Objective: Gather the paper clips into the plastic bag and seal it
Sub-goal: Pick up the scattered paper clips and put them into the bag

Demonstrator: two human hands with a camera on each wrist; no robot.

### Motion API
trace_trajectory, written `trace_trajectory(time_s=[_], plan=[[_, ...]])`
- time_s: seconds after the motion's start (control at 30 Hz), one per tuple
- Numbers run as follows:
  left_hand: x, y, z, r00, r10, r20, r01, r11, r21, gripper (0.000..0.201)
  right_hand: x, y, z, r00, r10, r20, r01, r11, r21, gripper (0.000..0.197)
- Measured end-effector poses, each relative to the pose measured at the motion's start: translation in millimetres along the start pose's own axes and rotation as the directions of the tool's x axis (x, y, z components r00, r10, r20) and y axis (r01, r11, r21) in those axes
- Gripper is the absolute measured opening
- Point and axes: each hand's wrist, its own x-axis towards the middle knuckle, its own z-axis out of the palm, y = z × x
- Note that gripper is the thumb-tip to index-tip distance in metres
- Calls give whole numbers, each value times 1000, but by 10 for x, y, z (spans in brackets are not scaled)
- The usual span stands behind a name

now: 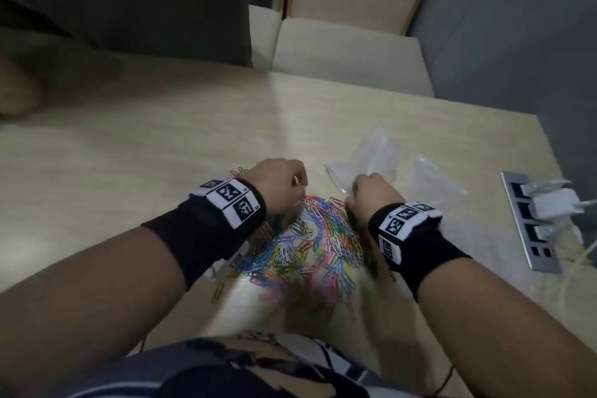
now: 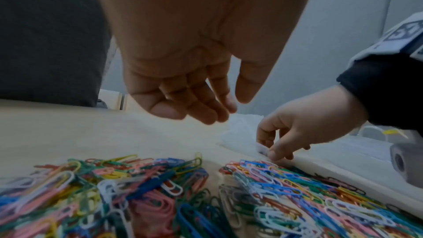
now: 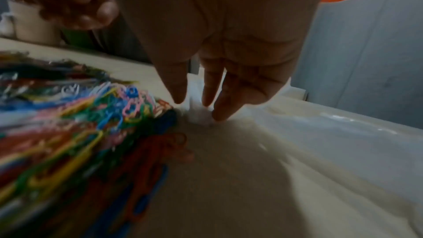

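Note:
A wide pile of coloured paper clips (image 1: 307, 242) lies on the pale table (image 1: 161, 139) between my wrists; it fills the foreground in the left wrist view (image 2: 160, 196). A clear plastic bag (image 1: 378, 155) lies crumpled just beyond the pile's right side. My right hand (image 1: 358, 191) pinches the bag's near edge between thumb and fingers (image 2: 272, 151), with the white plastic (image 3: 199, 115) bunched under the fingertips. My left hand (image 1: 290, 181) hovers over the far left of the pile, fingers (image 2: 206, 113) loosely curled and holding nothing.
A second clear bag (image 1: 433, 181) lies flat to the right of the first. A metal socket panel (image 1: 529, 223) with white chargers (image 1: 555, 200) and cables sits at the table's right edge. A cream chair (image 1: 349, 55) stands beyond the far edge.

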Motion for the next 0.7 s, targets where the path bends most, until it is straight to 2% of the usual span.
trace_trajectory(time_s=[0.07,0.2,0.27,0.37,0.43,0.5,0.53,0.57,0.63,0.7], plan=[[56,-15,17,1000,14,-27,-13,999,38,15,2,12,20,997,-8,-80,7,1000,-7,19],[87,-29,84,989,76,-125,-66,995,81,21,-130,-31,-51,973,-98,-207,104,994,19,20],[91,1,106,970,143,-199,-115,983,145,31,-205,-74,-141,931,-200,-306,202,979,-24,21],[81,67,103,959,219,-183,-173,956,237,33,-325,-180,-221,840,-356,-411,365,929,-58,15],[80,73,77,958,242,-157,-193,942,273,24,-386,-236,-231,790,-395,-469,421,906,-55,8],[68,56,43,964,234,-127,-198,948,249,24,-442,-266,-237,769,-393,-504,443,896,-22,7],[55,51,29,968,224,-114,-195,956,220,25,-462,-276,-242,772,-366,-520,446,894,32,10],[36,47,11,971,214,-107,-190,961,200,26,-491,-279,-246,796,-311,-519,425,898,114,14],[24,19,-24,978,172,-115,-152,975,162,27,-524,-273,-238,857,-169,-487,341,894,290,22],[5,-23,-42,985,119,-124,-103,986,132,26,-552,-244,-187,907,-58,-418,221,910,352,30]])
